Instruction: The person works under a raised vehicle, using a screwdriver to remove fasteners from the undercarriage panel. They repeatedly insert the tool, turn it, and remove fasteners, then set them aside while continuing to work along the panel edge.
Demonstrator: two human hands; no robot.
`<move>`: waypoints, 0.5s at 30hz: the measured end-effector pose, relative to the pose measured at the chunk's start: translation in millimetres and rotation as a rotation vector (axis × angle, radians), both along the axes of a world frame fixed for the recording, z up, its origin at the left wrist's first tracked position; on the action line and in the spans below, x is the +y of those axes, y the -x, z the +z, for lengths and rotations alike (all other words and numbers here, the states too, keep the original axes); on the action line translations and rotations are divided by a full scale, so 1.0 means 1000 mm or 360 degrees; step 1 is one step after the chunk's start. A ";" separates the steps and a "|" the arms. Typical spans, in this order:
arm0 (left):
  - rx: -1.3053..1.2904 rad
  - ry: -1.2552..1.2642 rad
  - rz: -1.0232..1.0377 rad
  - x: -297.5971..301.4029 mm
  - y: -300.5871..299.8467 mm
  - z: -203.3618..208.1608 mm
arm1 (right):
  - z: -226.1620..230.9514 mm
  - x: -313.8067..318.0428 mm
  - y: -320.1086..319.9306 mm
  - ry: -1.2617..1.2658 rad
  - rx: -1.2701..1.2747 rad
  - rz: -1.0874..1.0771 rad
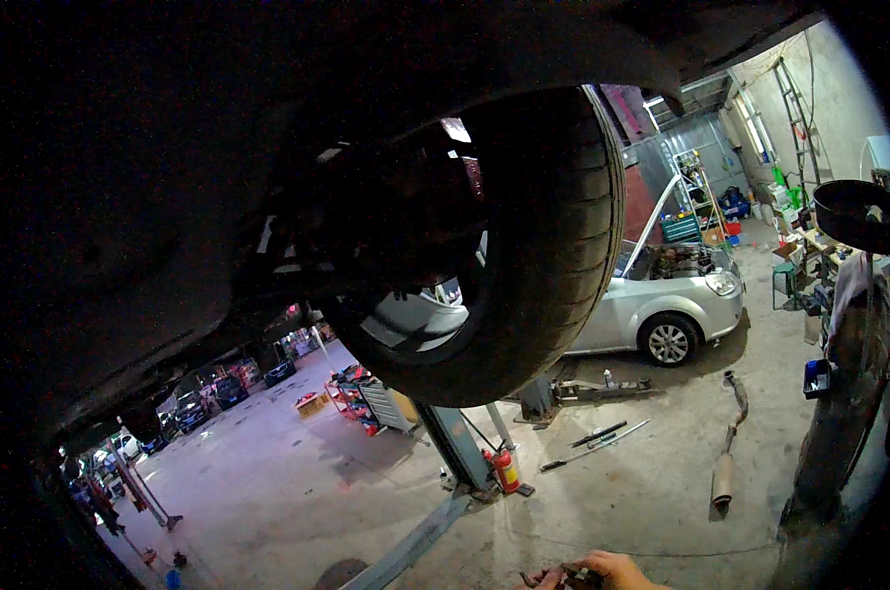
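At the lower edge my right hand (614, 568) comes in, its fingers closed round a small dark, lumpy piece (574, 575) that I cannot make out. Left of that piece shows a sliver of fingers, seemingly my left hand (538, 580); the frame cuts it off and its grip is hidden. Well above both hands hangs a car wheel with a worn tyre (563, 246), on a raised car whose dark underside (150, 197) fills the upper left. The suspension parts inside the wheel are mostly lost in shadow.
A lift post (457, 447) stands below the tyre, with a red fire extinguisher (506, 470) at its foot. Rods (597, 444) and an exhaust pipe with muffler (724, 472) lie on the floor. Beyond are a silver car (651, 315), a tool cart (376, 398) and a round black pan (860, 211).
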State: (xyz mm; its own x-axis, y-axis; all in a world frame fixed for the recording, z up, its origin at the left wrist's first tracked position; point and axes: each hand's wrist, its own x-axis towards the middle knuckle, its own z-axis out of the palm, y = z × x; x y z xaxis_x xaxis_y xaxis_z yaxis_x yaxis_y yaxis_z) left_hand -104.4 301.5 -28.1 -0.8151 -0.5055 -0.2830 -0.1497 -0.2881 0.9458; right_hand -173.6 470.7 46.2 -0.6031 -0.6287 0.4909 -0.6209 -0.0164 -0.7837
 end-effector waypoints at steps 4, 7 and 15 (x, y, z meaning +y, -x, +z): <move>-0.0165 0.0654 -0.0239 -0.007 0.001 0.116 | 0.043 -0.003 0.025 0.0144 0.0389 -0.0058; 0.0154 0.0822 -0.0352 -0.015 0.007 0.176 | 0.099 -0.003 0.036 0.0503 0.0492 -0.0012; 0.1870 0.1653 0.0189 -0.003 0.026 0.406 | 0.254 0.014 0.054 0.1436 0.1293 -0.0402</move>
